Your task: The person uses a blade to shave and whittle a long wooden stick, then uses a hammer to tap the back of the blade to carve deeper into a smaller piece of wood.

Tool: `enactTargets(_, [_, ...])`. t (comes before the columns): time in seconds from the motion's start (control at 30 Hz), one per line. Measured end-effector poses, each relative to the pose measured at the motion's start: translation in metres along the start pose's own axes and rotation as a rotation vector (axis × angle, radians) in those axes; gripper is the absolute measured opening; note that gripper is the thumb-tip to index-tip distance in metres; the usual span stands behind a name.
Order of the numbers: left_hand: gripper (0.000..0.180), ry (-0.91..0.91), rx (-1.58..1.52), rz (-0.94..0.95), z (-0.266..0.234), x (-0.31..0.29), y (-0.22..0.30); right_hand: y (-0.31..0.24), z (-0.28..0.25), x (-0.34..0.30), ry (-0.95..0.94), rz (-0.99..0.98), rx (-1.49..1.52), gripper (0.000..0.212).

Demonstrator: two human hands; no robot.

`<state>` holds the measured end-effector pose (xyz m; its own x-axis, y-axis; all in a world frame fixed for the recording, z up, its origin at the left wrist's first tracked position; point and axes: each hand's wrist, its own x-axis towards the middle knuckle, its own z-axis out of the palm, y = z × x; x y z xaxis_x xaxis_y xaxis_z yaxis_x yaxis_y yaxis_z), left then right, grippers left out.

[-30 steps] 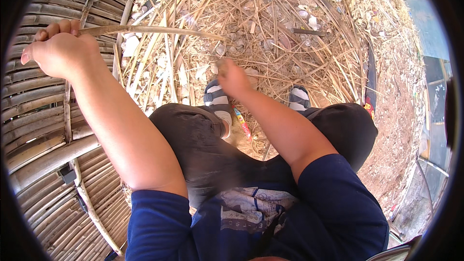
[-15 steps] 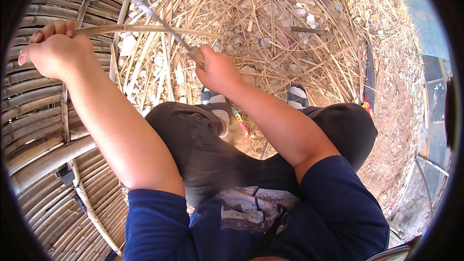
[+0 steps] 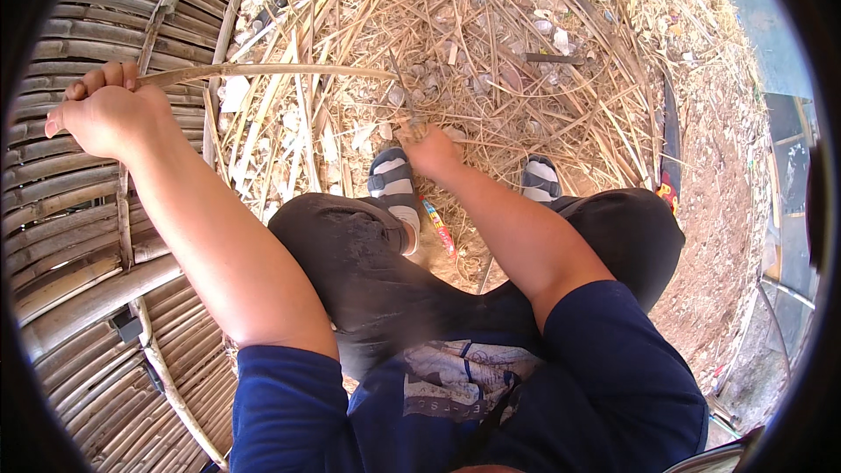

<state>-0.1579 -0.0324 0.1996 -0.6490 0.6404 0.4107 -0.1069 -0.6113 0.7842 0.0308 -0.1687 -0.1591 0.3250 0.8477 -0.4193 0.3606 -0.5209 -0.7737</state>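
Observation:
My left hand (image 3: 118, 109) is closed around one end of a long, pale bamboo strip (image 3: 272, 69). The strip stretches to the right, held roughly level above the littered ground. Past its far tip, my right hand (image 3: 433, 152) grips the handle of a knife (image 3: 404, 88). The thin blade points away from me and lies close to the strip's free end; whether the two touch, I cannot tell. My right fist hides part of the handle. Both hands are out in front of my bent knees.
A slatted bamboo wall (image 3: 70, 210) rises along my left side. Cut strips and shavings (image 3: 508, 44) cover the ground ahead. My sandalled left foot (image 3: 392, 180) is just below the knife hand. A colourful wrapper (image 3: 438, 228) lies between my feet, and bluish panels (image 3: 771, 44) stand at the right.
My right hand has swung the knife rightward and down, its blade turning from across the strip to beside the free end. The left hand and strip have dropped slightly.

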Motion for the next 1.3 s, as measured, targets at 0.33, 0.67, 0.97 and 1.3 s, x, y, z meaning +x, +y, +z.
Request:
enactTargets(0.33, [0.056, -0.015, 0.034, 0.007, -0.009, 0.003, -0.003, -0.079, -0.002, -0.034, -0.112, -0.398, 0.101, 0.035])
enactTargets(0.67, [0.057, 0.077, 0.080, -0.003, -0.009, 0.011, -0.007, 0.040, 0.010, 0.000, 0.045, -0.021, -0.152, 0.044])
enactTargets(0.97, [0.057, 0.022, 0.060, 0.027, -0.013, 0.013, -0.007, -0.054, 0.003, -0.025, -0.104, -0.280, 0.121, 0.035])
enactTargets(1.3, [0.057, 0.080, 0.084, -0.004, -0.014, 0.010, -0.007, 0.039, -0.004, 0.004, -0.015, 0.010, -0.183, 0.044])
